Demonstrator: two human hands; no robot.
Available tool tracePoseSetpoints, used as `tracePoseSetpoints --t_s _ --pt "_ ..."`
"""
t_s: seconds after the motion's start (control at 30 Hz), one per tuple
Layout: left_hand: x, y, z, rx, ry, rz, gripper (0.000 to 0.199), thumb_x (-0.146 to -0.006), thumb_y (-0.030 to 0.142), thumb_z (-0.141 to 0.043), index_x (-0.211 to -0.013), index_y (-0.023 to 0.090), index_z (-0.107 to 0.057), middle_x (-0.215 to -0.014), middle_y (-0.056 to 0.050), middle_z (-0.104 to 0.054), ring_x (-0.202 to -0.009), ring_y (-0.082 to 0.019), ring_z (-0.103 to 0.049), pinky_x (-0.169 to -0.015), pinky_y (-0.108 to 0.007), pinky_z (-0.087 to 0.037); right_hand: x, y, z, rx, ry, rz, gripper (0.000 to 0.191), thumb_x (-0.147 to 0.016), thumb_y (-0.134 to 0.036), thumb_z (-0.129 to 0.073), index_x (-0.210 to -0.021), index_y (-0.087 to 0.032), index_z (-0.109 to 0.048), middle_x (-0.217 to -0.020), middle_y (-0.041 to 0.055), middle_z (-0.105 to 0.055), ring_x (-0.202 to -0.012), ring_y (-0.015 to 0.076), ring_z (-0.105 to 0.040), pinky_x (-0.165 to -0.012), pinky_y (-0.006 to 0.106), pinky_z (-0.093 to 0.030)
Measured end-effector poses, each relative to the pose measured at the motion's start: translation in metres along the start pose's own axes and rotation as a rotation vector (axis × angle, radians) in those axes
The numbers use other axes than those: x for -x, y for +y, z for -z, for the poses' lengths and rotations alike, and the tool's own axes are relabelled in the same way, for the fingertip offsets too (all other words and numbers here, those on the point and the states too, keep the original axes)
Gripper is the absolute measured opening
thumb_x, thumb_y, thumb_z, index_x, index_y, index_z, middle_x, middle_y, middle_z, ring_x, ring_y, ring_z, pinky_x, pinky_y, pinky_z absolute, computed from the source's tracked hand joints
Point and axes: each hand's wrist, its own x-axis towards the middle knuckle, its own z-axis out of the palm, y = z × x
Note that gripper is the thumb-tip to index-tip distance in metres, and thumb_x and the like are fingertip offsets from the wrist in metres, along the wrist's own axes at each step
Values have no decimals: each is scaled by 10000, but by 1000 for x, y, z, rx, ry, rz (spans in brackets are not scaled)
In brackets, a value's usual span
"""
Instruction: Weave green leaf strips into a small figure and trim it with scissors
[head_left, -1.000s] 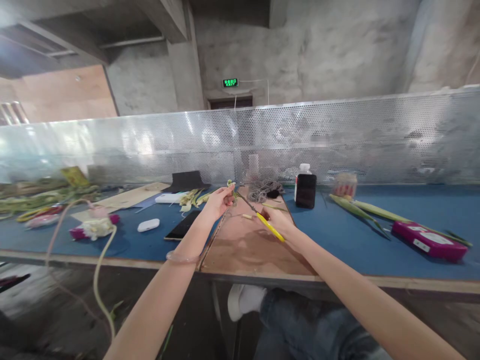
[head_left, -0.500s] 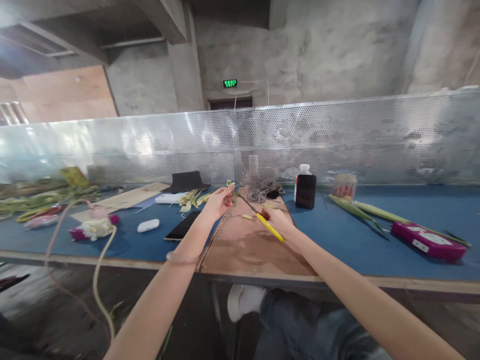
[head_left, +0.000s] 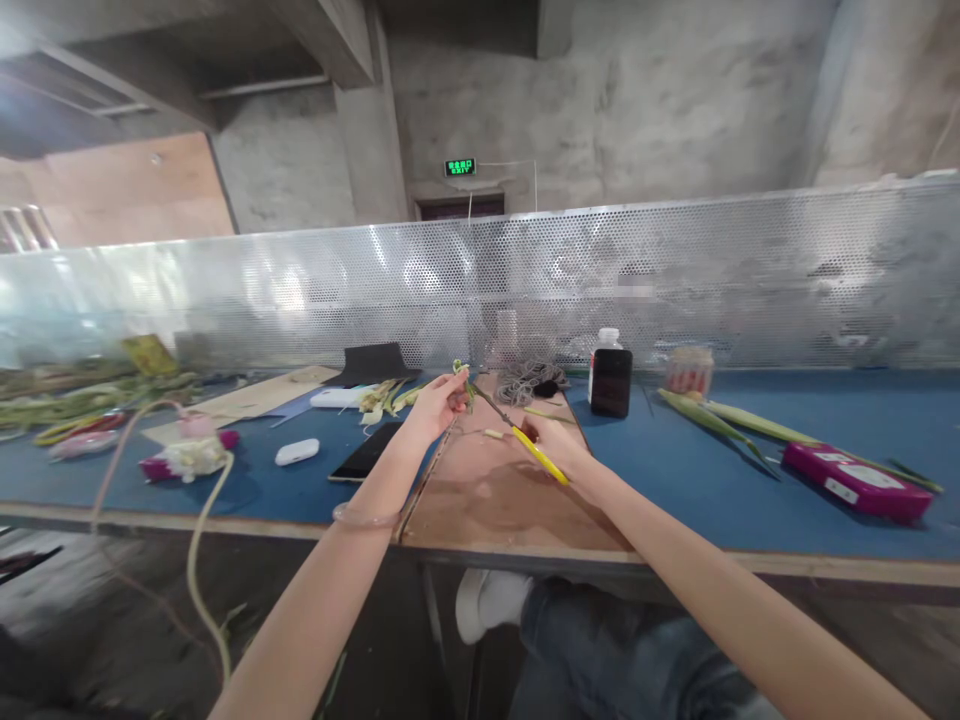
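Pinched in the fingers of my left hand (head_left: 442, 400) is a small green and white plant piece (head_left: 460, 370), held above the far part of the brown board (head_left: 495, 500). My right hand (head_left: 553, 440) is closed on yellow-handled scissors (head_left: 540, 455). Their dark blades point up and left, with the tips at the plant piece beside my left fingers. Whether the tips touch it is too small to tell. A tangle of grey string (head_left: 525, 382) lies behind my right hand.
To the left are a dark tablet (head_left: 366, 452), a white case (head_left: 297, 452) and cut plant scraps (head_left: 381, 397). On the right stand a phone (head_left: 611, 382) against a bottle, a jar (head_left: 688, 372), long leaves (head_left: 720, 430) and a magenta box (head_left: 855, 482). A perforated metal screen (head_left: 337, 290) runs behind.
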Motion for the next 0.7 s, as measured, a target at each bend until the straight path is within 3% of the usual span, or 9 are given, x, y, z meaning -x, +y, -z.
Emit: tracePoseSetpoints --t_s 0.37,0.7 --pt "2 0 -2 -9 9 -9 343 -457 262 -798 -583 141 -502 -457 72 -486 -384 -49 -497 -355 -159 -288 0 -1 -1 102 33 -41 277 -759 -404 -486 -592 -201 -399 -555 3 -505 -518 120 -438 -482 215 -263" --pt "-2 -3 1 -15 1 -39 320 -491 258 -784 -588 143 -501 -472 74 -487 -402 -52 -510 -371 -160 -304 1 -4 2 186 43 -70 285 -775 -456 -479 -672 -191 -483 -617 45 -563 -576 156 -508 -490 228 -255"
